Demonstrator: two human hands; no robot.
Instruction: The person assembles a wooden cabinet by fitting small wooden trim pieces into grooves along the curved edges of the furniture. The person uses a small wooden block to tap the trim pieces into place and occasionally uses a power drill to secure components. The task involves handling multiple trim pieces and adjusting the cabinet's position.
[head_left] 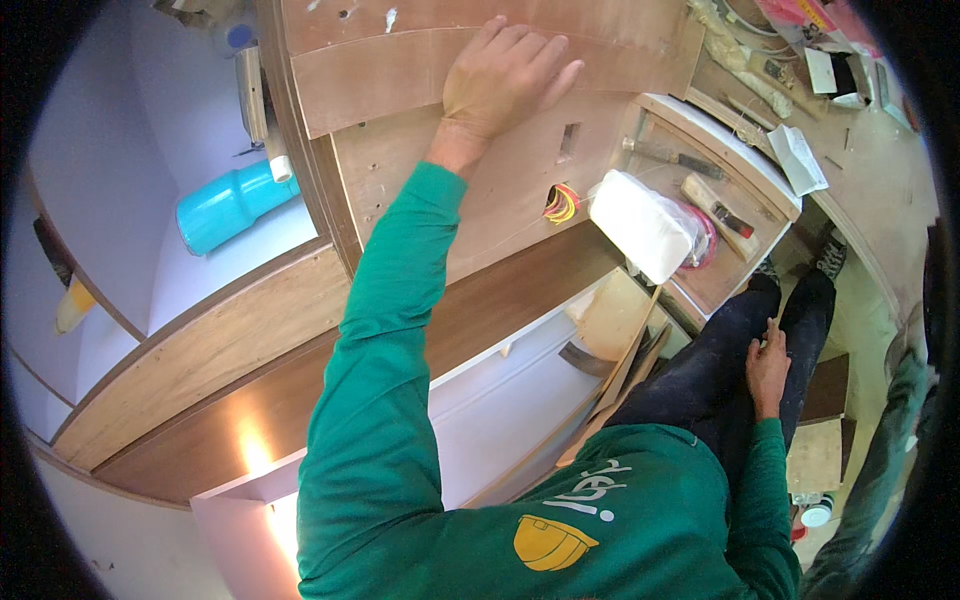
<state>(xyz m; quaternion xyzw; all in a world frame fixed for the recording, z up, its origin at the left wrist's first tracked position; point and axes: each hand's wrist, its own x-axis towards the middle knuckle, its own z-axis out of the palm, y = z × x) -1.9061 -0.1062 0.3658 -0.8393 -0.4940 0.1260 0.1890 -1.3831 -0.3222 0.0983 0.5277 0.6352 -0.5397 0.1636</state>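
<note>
My left hand [510, 80] lies on a brown wood panel [390, 75], near the seam where a curved upper strip meets the board below. Its fingers are stretched out and nothing shows in them. Lower on the board is a cut-out with red and yellow wires [562, 203] poking through, and a smaller rectangular slot sits above it. My right hand [768, 370] hangs beside my thigh, its fingers loosely extended and apart, apparently holding nothing.
A wooden tray [690, 285] at right holds a white plastic tub [645, 225] and wooden-handled tools [718, 215]. A turquoise cylinder [235, 205] lies in the shelf compartment at left. Beyond the tray is a cluttered worktop [850, 170]. Another person's sleeve [890, 430] shows at the right edge.
</note>
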